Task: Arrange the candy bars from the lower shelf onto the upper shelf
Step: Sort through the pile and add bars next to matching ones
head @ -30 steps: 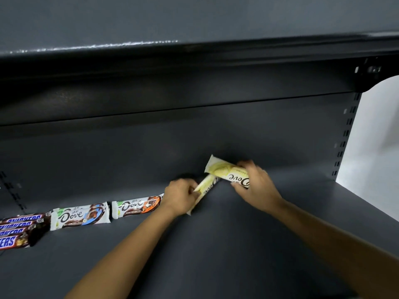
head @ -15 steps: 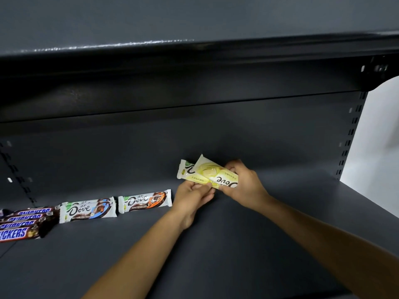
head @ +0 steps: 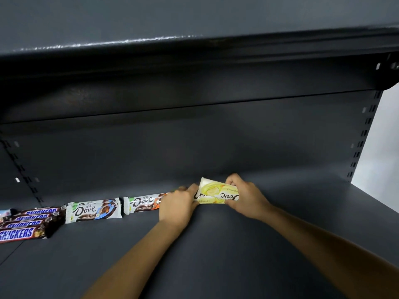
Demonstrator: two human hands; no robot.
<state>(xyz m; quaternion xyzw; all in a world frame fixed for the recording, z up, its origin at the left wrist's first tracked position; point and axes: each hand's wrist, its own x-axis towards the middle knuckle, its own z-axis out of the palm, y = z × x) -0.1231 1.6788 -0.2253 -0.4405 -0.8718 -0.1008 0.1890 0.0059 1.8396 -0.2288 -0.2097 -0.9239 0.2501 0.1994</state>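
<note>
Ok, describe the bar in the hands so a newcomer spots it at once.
On the dark shelf, a row of candy bars runs along the back from the left. At its right end, the left hand and right hand hold the yellow Dove bar. It alone is pale yellow; the neighbouring Dove bars are brown and white.

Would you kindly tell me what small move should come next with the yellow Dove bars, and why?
Probably lower the yellow Dove bars flat onto the shelf and release. The left hand and right hand both hold them, they look tilted, and they sit just right of the orange Dove bar that ends the row.
</note>
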